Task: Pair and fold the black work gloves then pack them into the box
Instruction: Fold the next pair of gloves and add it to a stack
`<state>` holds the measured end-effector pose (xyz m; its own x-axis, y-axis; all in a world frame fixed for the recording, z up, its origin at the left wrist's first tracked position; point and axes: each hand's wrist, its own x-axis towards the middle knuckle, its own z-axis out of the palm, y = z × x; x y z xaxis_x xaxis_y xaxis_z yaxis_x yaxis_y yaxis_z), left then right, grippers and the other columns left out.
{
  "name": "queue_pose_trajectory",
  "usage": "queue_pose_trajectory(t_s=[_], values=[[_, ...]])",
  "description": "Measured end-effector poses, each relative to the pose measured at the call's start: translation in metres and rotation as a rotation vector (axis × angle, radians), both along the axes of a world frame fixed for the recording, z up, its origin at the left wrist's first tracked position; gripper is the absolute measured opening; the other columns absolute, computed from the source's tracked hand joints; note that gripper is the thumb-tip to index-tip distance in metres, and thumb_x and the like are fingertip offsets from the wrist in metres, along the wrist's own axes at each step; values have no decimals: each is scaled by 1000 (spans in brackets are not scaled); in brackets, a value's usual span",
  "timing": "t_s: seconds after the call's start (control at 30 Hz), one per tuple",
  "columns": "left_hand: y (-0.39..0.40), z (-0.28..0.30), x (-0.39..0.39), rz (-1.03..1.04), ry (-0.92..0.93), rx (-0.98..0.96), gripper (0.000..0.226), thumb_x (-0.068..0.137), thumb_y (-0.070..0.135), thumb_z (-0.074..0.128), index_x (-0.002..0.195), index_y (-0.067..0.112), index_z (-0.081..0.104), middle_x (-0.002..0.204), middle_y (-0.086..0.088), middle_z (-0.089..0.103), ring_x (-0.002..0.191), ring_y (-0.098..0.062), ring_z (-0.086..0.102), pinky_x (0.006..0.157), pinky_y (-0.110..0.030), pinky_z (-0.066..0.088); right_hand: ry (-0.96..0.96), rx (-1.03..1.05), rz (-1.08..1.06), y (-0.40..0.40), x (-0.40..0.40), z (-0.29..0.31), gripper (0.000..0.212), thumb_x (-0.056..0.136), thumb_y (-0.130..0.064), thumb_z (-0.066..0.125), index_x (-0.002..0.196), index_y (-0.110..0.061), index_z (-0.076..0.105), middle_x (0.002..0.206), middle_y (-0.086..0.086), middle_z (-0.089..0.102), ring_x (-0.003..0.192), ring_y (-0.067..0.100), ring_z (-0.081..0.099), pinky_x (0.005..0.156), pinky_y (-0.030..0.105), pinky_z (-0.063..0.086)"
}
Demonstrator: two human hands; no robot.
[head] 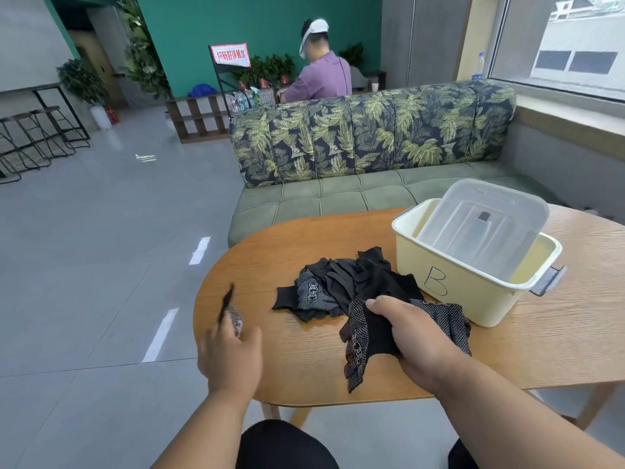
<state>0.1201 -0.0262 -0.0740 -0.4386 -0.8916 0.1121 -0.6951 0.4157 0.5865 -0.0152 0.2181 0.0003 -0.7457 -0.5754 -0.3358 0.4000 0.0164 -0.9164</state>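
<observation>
While the right hand (419, 336) presses down near the table's front edge, its fingers and thumb curl round a black dotted glove (363, 346), gripping it; part of that glove hangs over toward the table edge, and more dotted fabric shows on the far side of the hand, just beside the box.

Head view, left side: left hand (233, 357) is raised over the table's left end, blurred by motion. It holds a second glove (231, 311), which sticks up from the fingers; fingers look curled on it, though the blur hides the exact pinch.

Head view, centre: pile of black gloves (341, 286) lies loose on the wooden table (541, 333), between the two hands and touching or nearly touching the box wall. Some show white dot patterning, others plain black.

Head view, right: cream box (449, 282) marked "B" stands on the table. A clear lid (487, 225) leans tilted inside it, one edge up over the far rim. Grey latch (549, 280) on the box's right end.

Background: leaf-print sofa (372, 137) behind the table; another person (321, 76) sits beyond it, back turned.
</observation>
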Motion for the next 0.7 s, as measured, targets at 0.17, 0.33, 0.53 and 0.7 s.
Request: queue_pose_trajectory(t_s=[0.17,0.33,0.53,0.7], values=[[0,11,7,15,34,-156,75,89,42,56,157,17,37,160,-3,43,152,-31,21,125,-53,17,-117,-90,-87,-2,-1,4,25,99,-19,62,113,-3,75,116,21,76,110,38,72,109,52,50],[68,-15,-4,-553,-353,-241,76,88,56,42,157,26,37,172,6,17,160,-24,2,128,-49,-4,-65,-107,-115,-2,-4,9,28,99,-21,60,115,-2,74,116,21,75,101,31,72,103,49,53],[119,-37,-14,-847,-490,-125,79,97,64,26,164,24,16,173,9,-10,158,-22,-17,126,-45,-16,-6,-107,-106,6,-7,6,42,97,-29,61,117,8,61,122,32,67,110,44,69,98,49,51],[116,-35,-14,-856,-433,-148,71,102,55,26,165,28,8,171,15,-17,157,-14,-21,125,-41,-18,-14,-98,-124,10,-7,7,42,95,-30,63,118,5,64,121,32,68,117,51,63,107,60,47]])
